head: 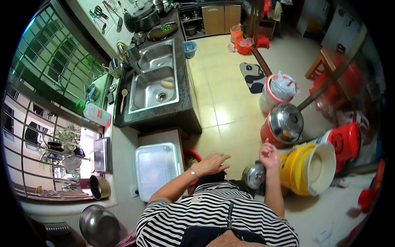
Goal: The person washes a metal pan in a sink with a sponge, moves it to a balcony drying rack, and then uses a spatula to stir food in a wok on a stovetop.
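My left hand [212, 163], with a bracelet at the wrist, is held in front of my body with its fingers apart and nothing in it. Just left of it, a red basin [193, 153] stands low down, partly hidden by my forearm. My right hand [269, 153] is raised palm up, its fingers loosely curled and no object visible in it. It appears beside a red container with a domed steel lid [285, 122]; touching or apart, I cannot tell. Below it is a smaller pot with a metal lid [255, 176]. Yellow and white buckets [301, 169] are right of my right forearm.
A double steel sink [132, 103] on the dark counter holds a pale oblong vegetable [167, 84]. Beyond it, chopped greens [166, 28] lie on a round cutting board [154, 35]. A lidded plastic box [157, 173] stands at left; a panda mat [254, 77] lies on the floor.
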Action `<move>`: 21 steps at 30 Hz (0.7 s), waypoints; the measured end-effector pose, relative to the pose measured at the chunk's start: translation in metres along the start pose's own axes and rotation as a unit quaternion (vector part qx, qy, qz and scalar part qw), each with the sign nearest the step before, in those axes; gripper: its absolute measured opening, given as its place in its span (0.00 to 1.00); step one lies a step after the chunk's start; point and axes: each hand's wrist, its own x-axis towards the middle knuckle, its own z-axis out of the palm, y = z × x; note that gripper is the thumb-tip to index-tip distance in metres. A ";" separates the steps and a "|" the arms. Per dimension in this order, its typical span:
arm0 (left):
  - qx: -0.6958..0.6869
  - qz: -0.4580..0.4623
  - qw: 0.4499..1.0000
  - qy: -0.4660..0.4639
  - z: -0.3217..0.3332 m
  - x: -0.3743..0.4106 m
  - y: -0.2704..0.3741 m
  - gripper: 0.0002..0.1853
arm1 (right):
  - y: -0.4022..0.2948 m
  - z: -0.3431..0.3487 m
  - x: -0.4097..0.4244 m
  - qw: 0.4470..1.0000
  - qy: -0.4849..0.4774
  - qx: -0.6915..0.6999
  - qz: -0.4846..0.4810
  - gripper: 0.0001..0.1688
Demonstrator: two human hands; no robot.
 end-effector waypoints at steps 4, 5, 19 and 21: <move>0.012 -0.038 0.995 -0.086 -0.051 0.020 -0.069 0.26 | -0.016 0.030 0.086 0.997 0.078 -0.012 -0.009 0.12; 0.020 -0.031 0.996 -0.087 -0.058 0.027 -0.090 0.26 | -0.023 0.034 0.110 0.995 0.100 -0.013 -0.014 0.12; -0.008 0.018 1.000 0.020 -0.295 0.306 -0.242 0.25 | -0.033 0.249 0.436 0.995 0.045 -0.077 0.047 0.12; -0.211 0.076 0.974 -0.010 -0.349 0.364 -0.233 0.27 | -0.051 0.239 0.482 0.992 0.101 -0.061 0.038 0.12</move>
